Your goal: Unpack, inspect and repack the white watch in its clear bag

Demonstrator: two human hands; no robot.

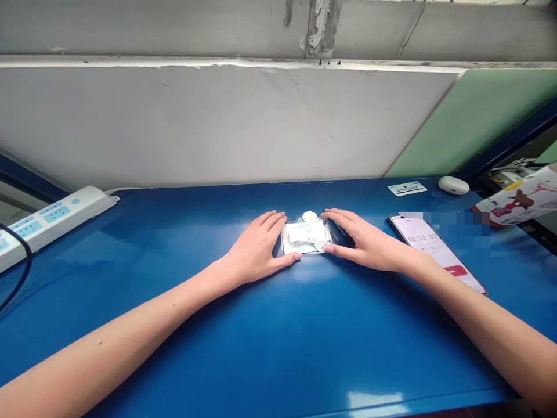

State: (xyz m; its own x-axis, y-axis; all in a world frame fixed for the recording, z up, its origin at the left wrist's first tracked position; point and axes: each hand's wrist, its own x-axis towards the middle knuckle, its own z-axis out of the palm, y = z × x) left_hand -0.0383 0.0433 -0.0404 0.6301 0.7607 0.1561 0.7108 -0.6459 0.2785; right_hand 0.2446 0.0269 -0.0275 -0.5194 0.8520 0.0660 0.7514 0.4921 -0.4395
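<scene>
My forearms reach across a blue table (pixel 278 348) to my left hand (pixel 256 249) and right hand (pixel 365 244), fingers stretched out and relaxed, not clenched, touching the two short ends of a clear pouch (pixel 307 237). It lies flat mid-table, long axis running left to right – something pale inside, too blurred to name. Just beyond it sits a white disc (pixel 310 216); a phone (pixel 435 249) lies to the right, a power strip (pixel 52 220) far left.

Blue table (pixel 304 348): power strip (pixel 52 217) far left, clear packet (pixel 307 237) centre, white disc (pixel 310 216) just behind it, phone (pixel 435 249) right, label (pixel 407 188) and white case (pixel 454 185) far right.
</scene>
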